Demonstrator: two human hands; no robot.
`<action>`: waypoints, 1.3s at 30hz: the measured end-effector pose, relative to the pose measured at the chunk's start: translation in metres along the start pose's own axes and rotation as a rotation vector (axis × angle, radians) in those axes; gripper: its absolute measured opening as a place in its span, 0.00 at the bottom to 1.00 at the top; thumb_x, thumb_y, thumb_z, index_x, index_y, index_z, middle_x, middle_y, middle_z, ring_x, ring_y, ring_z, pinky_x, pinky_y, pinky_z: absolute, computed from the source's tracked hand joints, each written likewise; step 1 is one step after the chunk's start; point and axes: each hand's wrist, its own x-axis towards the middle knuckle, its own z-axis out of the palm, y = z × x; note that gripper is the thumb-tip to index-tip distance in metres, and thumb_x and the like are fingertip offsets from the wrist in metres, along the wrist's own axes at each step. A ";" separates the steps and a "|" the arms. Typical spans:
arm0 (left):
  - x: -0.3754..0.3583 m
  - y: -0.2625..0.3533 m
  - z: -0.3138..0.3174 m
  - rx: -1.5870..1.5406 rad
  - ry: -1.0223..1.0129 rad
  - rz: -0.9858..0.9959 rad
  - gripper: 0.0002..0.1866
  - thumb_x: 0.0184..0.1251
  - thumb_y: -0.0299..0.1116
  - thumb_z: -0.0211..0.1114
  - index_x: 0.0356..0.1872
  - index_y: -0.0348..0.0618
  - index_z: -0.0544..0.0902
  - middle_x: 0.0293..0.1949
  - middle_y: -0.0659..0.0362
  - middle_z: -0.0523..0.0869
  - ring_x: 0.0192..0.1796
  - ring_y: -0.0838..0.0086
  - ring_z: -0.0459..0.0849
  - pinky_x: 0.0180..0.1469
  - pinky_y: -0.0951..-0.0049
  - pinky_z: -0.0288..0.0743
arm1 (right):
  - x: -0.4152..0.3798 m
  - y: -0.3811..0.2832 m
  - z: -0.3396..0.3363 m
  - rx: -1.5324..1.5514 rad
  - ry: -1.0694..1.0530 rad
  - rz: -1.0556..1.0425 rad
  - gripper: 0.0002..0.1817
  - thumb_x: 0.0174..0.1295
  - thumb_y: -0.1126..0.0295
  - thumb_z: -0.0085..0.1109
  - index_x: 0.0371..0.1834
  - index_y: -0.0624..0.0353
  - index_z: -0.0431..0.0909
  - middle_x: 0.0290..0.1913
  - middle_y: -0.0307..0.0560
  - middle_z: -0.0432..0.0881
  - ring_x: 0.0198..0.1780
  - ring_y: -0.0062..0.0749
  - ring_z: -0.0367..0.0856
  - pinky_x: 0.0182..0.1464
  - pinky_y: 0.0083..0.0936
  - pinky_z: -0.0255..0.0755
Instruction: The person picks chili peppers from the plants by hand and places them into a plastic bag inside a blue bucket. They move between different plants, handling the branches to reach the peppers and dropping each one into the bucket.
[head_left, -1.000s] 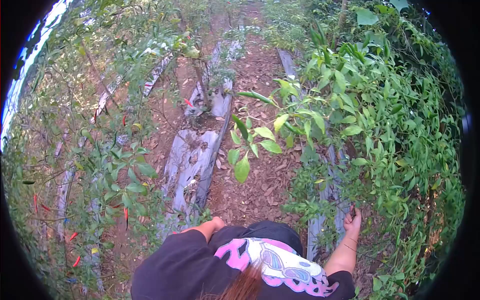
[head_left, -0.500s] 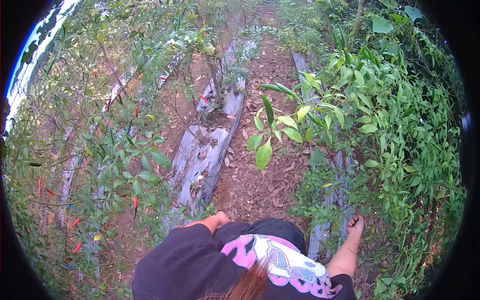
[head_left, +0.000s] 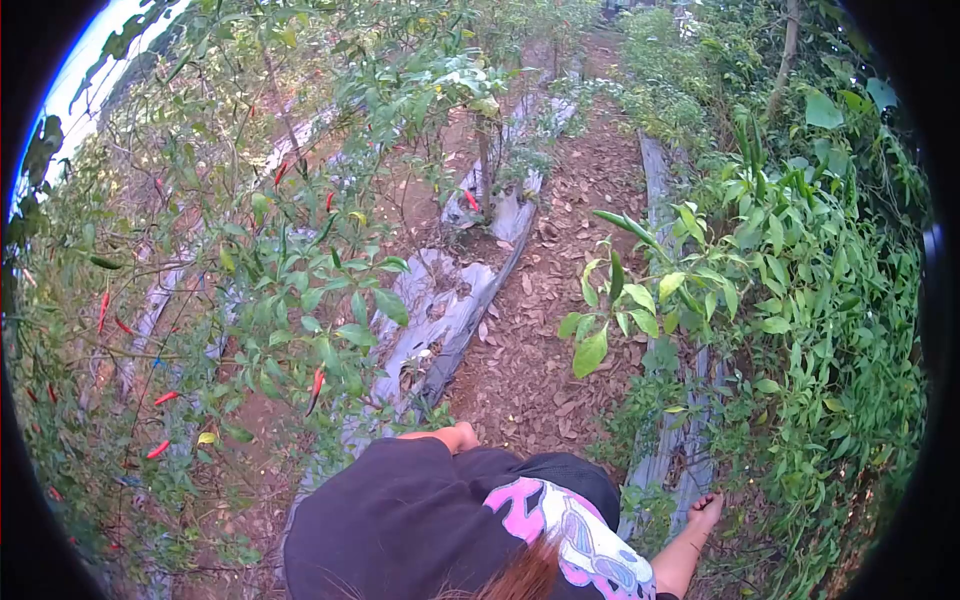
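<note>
My left hand [head_left: 465, 437] is low in front of my body, at the edge of the path. Only part of it shows past the dark sleeve, and its fingers are hidden. On the right, my right hand [head_left: 707, 508] hangs beside the grey plastic sheet [head_left: 697, 450] with its fingers curled closed. Whatever may be inside those fingers is too small to make out. Nearest to my left arm is a chili plant with a red chili pepper [head_left: 316, 390]. Ahead, a leafy branch carries an upright green chili pepper [head_left: 616, 277].
A leaf-strewn dirt path [head_left: 570, 230] runs forward between rows of chili plants. Torn plastic mulch [head_left: 440, 320] covers the bed on its left. Dense green foliage [head_left: 830, 330] closes in on the right. Several more red chilies hang at the left.
The view has swung left, so the plants and path appear farther right and lower. My right hand sits lower in view, its fingers still curled. My left hand stays near my body.
</note>
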 end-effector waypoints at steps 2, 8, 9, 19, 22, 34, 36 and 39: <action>-0.017 0.003 -0.018 0.002 0.010 0.049 0.20 0.56 0.48 0.53 0.42 0.49 0.84 0.42 0.54 0.85 0.46 0.60 0.83 0.44 0.63 0.76 | -0.010 0.002 -0.002 -0.003 0.020 -0.038 0.06 0.61 0.66 0.47 0.40 0.43 0.67 0.19 0.30 0.61 0.15 0.18 0.56 0.12 0.17 0.47; -0.001 0.000 -0.012 -0.108 0.118 0.055 0.23 0.58 0.50 0.52 0.44 0.44 0.83 0.43 0.53 0.84 0.45 0.59 0.83 0.47 0.64 0.75 | 0.004 0.007 -0.023 -0.071 -0.027 -0.025 0.15 0.63 0.59 0.47 0.19 0.47 0.63 0.15 0.31 0.60 0.15 0.19 0.57 0.13 0.17 0.48; -0.002 0.000 -0.014 -0.133 0.105 0.039 0.23 0.58 0.50 0.52 0.44 0.44 0.83 0.43 0.53 0.84 0.45 0.59 0.83 0.46 0.64 0.75 | 0.002 0.009 -0.024 -0.068 -0.045 -0.046 0.16 0.63 0.58 0.47 0.18 0.47 0.62 0.15 0.31 0.59 0.15 0.19 0.56 0.13 0.17 0.48; 0.024 -0.004 -0.041 -0.602 0.099 0.174 0.17 0.66 0.43 0.54 0.32 0.38 0.81 0.28 0.56 0.82 0.26 0.69 0.77 0.28 0.67 0.69 | -0.137 0.007 -0.014 0.392 -0.221 -0.148 0.12 0.58 0.64 0.60 0.45 0.46 0.74 0.21 0.31 0.73 0.19 0.22 0.68 0.18 0.19 0.59; 0.037 -0.001 -0.063 -0.496 0.002 0.225 0.17 0.66 0.43 0.54 0.33 0.38 0.80 0.29 0.55 0.82 0.26 0.69 0.77 0.29 0.67 0.70 | -0.166 0.018 -0.046 0.499 -0.262 -0.165 0.11 0.61 0.61 0.53 0.45 0.48 0.76 0.22 0.33 0.75 0.23 0.27 0.73 0.23 0.23 0.69; 0.113 0.144 -0.158 -0.187 -0.323 0.268 0.15 0.65 0.42 0.56 0.37 0.37 0.79 0.31 0.55 0.83 0.30 0.69 0.79 0.33 0.69 0.71 | -0.354 0.220 -0.193 0.896 0.299 -0.130 0.12 0.58 0.58 0.57 0.43 0.44 0.72 0.32 0.37 0.77 0.33 0.36 0.77 0.38 0.40 0.74; 0.115 0.169 -0.167 -0.096 -0.349 0.297 0.15 0.64 0.41 0.56 0.37 0.37 0.79 0.32 0.55 0.83 0.31 0.69 0.79 0.34 0.69 0.71 | -0.384 0.263 -0.208 0.975 0.471 -0.155 0.11 0.58 0.57 0.55 0.41 0.45 0.71 0.33 0.37 0.75 0.32 0.35 0.76 0.38 0.41 0.73; 0.108 0.204 -0.175 0.021 -0.375 0.322 0.15 0.64 0.41 0.57 0.38 0.37 0.79 0.32 0.55 0.83 0.32 0.69 0.79 0.35 0.69 0.71 | -0.420 0.326 -0.228 1.132 0.664 -0.188 0.12 0.58 0.55 0.53 0.41 0.46 0.70 0.34 0.37 0.75 0.33 0.33 0.75 0.39 0.42 0.73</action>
